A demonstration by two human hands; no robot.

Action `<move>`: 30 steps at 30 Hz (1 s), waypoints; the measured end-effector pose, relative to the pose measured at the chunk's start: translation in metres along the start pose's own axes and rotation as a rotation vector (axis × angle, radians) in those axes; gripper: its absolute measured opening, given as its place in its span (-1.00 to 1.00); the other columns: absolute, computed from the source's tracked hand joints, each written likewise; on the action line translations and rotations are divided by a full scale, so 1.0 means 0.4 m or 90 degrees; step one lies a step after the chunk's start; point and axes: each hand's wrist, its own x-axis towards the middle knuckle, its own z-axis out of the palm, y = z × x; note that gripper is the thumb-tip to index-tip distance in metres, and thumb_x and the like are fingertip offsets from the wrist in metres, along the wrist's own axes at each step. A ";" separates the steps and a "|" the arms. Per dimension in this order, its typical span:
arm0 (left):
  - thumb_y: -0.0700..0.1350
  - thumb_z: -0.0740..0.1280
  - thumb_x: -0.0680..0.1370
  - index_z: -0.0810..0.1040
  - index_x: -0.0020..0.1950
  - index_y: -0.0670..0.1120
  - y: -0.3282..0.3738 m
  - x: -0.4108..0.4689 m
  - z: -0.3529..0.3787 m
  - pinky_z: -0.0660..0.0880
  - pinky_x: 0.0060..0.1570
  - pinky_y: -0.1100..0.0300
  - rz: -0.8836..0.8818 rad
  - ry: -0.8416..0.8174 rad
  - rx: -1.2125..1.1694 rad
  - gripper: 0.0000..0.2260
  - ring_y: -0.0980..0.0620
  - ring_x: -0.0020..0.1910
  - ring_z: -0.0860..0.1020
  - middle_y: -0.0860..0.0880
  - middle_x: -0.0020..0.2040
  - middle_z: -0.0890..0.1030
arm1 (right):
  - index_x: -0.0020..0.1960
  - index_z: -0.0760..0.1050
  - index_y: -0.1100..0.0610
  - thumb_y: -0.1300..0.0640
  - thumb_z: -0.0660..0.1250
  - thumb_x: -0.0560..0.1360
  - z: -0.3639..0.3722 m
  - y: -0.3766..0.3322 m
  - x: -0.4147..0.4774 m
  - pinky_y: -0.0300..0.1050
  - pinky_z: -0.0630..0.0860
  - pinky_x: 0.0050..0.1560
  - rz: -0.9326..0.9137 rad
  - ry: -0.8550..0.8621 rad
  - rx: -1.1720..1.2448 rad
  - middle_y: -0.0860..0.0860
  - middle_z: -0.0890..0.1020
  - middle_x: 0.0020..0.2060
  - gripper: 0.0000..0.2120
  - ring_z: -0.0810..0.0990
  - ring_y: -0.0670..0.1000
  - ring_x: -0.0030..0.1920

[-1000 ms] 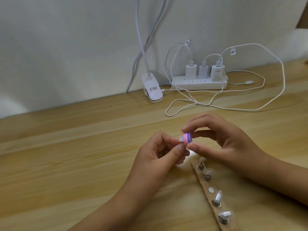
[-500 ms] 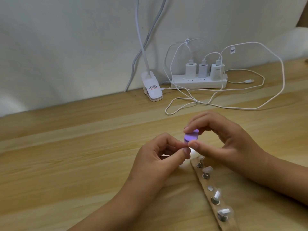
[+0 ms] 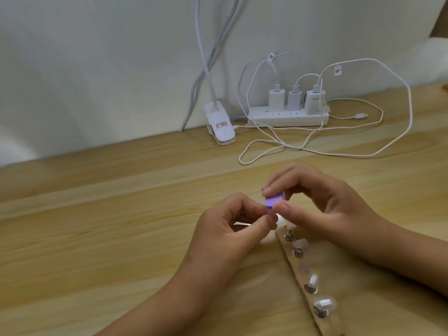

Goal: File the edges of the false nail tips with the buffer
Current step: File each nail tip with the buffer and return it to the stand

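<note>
Head view: the left hand [image 3: 225,234], lower centre of the frame, has its fingers curled. Its thumb and forefinger are pinched together on a false nail tip that the fingertips almost wholly hide; a thin shiny stem shows inside the curl. Touching that pinch from the upper right is the purple buffer [image 3: 273,202], its long axis slanting from lower left up to the right. The right hand [image 3: 332,209] grips it with the forefinger on top and the thumb beneath. The tip thus lies at the buffer's lower-left end, and I judge the stroke should run along that slant.

Just below the hands a white tuft lies at the head of a wooden strip [image 3: 295,267], which runs toward the lower right. Spare tips [image 3: 300,244] stand on its studs, close under the right wrist, and could be knocked. Well apart at upper centre are a clip lamp [image 3: 220,124] and a power strip [image 3: 288,118] with loose cables.
</note>
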 end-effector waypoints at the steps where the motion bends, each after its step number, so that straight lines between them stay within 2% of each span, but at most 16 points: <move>1: -0.08 0.50 0.45 0.63 -0.23 0.00 0.001 -0.001 0.001 0.54 -0.21 0.30 0.002 0.001 0.002 -0.91 0.14 -0.24 0.62 0.01 -0.24 0.68 | 0.03 0.60 0.13 0.04 0.39 0.47 0.001 -0.001 -0.001 -0.13 0.54 0.08 -0.013 -0.011 -0.006 -0.05 0.62 -0.03 -0.80 0.60 0.03 0.04; 4: -0.08 0.50 0.44 0.63 -0.21 0.02 0.000 -0.002 -0.001 0.54 -0.20 0.30 -0.003 0.000 0.002 -0.92 0.13 -0.23 0.63 0.02 -0.22 0.69 | -0.02 0.62 0.09 -0.02 0.44 0.48 -0.006 0.007 0.007 -0.22 0.52 0.07 0.054 0.016 0.006 -0.02 0.64 -0.06 -0.81 0.62 0.01 0.01; 8: -0.09 0.47 0.45 0.64 -0.15 0.04 0.002 0.003 -0.005 0.53 -0.15 0.32 -0.012 0.007 -0.026 -0.95 0.14 -0.19 0.63 0.02 -0.19 0.69 | -0.01 0.63 0.07 -0.04 0.42 0.36 -0.019 0.016 0.016 -0.29 0.55 0.06 0.171 0.073 0.101 0.00 0.70 -0.06 -0.73 0.67 0.01 0.03; 11: -0.14 0.48 0.48 0.67 -0.07 0.04 0.001 0.008 -0.005 0.52 -0.13 0.34 -0.025 0.014 -0.047 -0.91 0.16 -0.18 0.62 0.01 -0.18 0.70 | 0.05 0.62 0.11 0.03 0.41 0.40 -0.016 0.008 0.013 -0.38 0.52 0.01 0.169 0.083 0.147 0.05 0.69 -0.02 -0.74 0.69 -0.09 0.02; 13: -0.15 0.45 0.49 0.69 -0.04 0.04 0.002 0.011 -0.007 0.51 -0.11 0.37 -0.042 0.018 -0.052 -0.89 0.20 -0.17 0.61 0.05 -0.17 0.70 | 0.06 0.61 0.11 0.06 0.40 0.41 -0.015 0.004 0.011 -0.37 0.52 0.01 0.167 0.082 0.155 0.05 0.69 -0.02 -0.75 0.69 -0.09 0.02; 16: -0.10 0.44 0.51 0.69 -0.04 0.05 0.001 0.011 -0.010 0.49 -0.15 0.39 -0.056 0.011 -0.060 -0.93 0.23 -0.17 0.58 0.11 -0.19 0.67 | 0.06 0.61 0.11 0.04 0.40 0.40 -0.016 0.000 0.010 -0.35 0.53 0.02 0.157 0.089 0.157 0.02 0.70 -0.04 -0.73 0.68 -0.10 0.01; 20: 0.01 0.41 0.46 0.67 -0.05 0.04 -0.002 0.013 -0.010 0.49 -0.14 0.37 -0.057 -0.008 -0.076 -0.88 0.18 -0.18 0.58 0.05 -0.21 0.68 | 0.04 0.61 0.08 -0.02 0.40 0.37 -0.017 0.002 0.012 -0.32 0.55 0.03 0.148 0.108 0.162 -0.02 0.71 -0.06 -0.71 0.68 -0.11 0.00; 23: -0.01 0.41 0.46 0.67 -0.05 0.04 -0.003 0.017 -0.011 0.49 -0.13 0.38 -0.057 -0.008 -0.081 -0.89 0.18 -0.20 0.59 0.02 -0.21 0.69 | 0.05 0.60 0.09 -0.03 0.39 0.38 -0.016 0.005 0.013 -0.27 0.57 0.04 0.143 0.106 0.162 0.00 0.71 -0.05 -0.70 0.68 -0.08 0.01; 30: -0.08 0.46 0.45 0.69 -0.07 0.03 -0.005 0.017 -0.010 0.47 -0.11 0.38 -0.043 -0.007 -0.065 -0.92 0.18 -0.17 0.57 0.08 -0.20 0.65 | 0.07 0.59 0.09 0.01 0.44 0.35 -0.016 0.007 0.007 -0.22 0.57 0.09 0.102 0.070 0.144 0.01 0.68 -0.01 -0.68 0.67 0.02 0.03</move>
